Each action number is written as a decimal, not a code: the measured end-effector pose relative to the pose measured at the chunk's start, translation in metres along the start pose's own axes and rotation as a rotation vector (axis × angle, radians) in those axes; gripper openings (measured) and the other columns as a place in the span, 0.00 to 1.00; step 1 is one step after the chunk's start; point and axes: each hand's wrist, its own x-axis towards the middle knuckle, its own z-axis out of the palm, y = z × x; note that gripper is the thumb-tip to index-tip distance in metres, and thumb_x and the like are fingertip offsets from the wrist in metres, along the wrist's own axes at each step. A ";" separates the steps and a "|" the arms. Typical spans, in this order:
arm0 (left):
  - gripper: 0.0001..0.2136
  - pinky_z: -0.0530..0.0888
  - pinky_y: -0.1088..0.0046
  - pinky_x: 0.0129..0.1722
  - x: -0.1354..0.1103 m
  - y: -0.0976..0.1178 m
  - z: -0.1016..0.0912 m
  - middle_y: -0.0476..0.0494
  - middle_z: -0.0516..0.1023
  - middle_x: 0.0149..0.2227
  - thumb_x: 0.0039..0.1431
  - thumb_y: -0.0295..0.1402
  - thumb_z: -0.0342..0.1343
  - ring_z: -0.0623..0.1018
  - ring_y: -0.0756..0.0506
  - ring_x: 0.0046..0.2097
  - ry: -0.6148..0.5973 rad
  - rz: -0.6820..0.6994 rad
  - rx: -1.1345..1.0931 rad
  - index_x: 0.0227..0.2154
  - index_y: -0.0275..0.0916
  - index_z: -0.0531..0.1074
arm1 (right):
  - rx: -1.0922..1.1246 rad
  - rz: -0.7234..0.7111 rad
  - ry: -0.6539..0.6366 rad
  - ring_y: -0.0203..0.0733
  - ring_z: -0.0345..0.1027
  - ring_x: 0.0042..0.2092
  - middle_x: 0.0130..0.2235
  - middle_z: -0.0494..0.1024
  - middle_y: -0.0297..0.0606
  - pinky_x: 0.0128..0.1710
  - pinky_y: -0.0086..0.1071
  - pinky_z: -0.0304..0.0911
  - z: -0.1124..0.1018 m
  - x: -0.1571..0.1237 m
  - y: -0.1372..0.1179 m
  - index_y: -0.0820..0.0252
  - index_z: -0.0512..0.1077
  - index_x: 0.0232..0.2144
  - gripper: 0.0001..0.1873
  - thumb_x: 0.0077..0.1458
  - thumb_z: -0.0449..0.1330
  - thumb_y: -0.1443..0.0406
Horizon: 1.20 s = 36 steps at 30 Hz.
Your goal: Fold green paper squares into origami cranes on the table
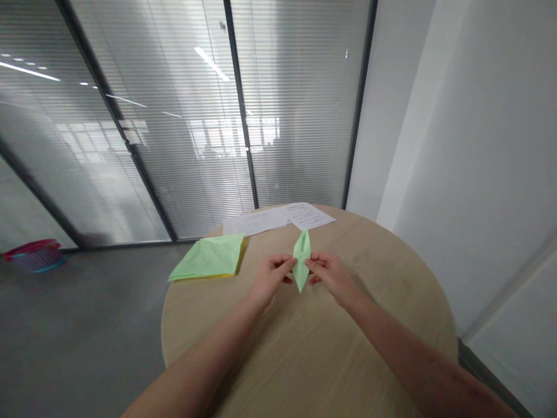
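Observation:
A small folded piece of light green paper (301, 258), long and pointed at both ends, is held upright above the round wooden table (378, 302). My left hand (272, 277) pinches its left side with thumb and fingers closed. My right hand (329, 274) pinches its right side the same way. Both hands meet at the paper's middle, near the table's centre.
A stack of green and yellow paper sheets (209, 258) lies at the table's left rear. White printed sheets (278, 218) lie at the far edge. Glass partitions with blinds stand behind, a white wall at right, and a red basket (33, 254) on the floor far left.

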 end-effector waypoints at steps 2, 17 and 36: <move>0.13 0.71 0.75 0.26 0.000 0.000 0.000 0.43 0.79 0.28 0.52 0.42 0.62 0.75 0.48 0.29 -0.019 0.021 0.026 0.28 0.35 0.80 | -0.001 -0.006 0.010 0.40 0.73 0.32 0.32 0.80 0.38 0.31 0.31 0.67 0.000 0.000 0.001 0.59 0.75 0.32 0.15 0.51 0.64 0.53; 0.06 0.72 0.72 0.33 0.005 -0.009 0.000 0.44 0.80 0.31 0.53 0.35 0.61 0.77 0.45 0.34 0.219 0.234 0.242 0.30 0.38 0.78 | -0.069 -0.085 0.007 0.40 0.71 0.33 0.32 0.79 0.36 0.30 0.31 0.65 0.011 -0.003 -0.001 0.58 0.77 0.35 0.14 0.51 0.65 0.55; 0.22 0.75 0.73 0.30 0.002 -0.006 0.006 0.49 0.78 0.27 0.51 0.42 0.65 0.77 0.48 0.28 -0.033 0.054 -0.130 0.47 0.36 0.72 | -0.203 -0.268 0.191 0.43 0.71 0.38 0.35 0.73 0.35 0.33 0.34 0.70 0.005 0.000 0.008 0.54 0.68 0.31 0.09 0.52 0.65 0.59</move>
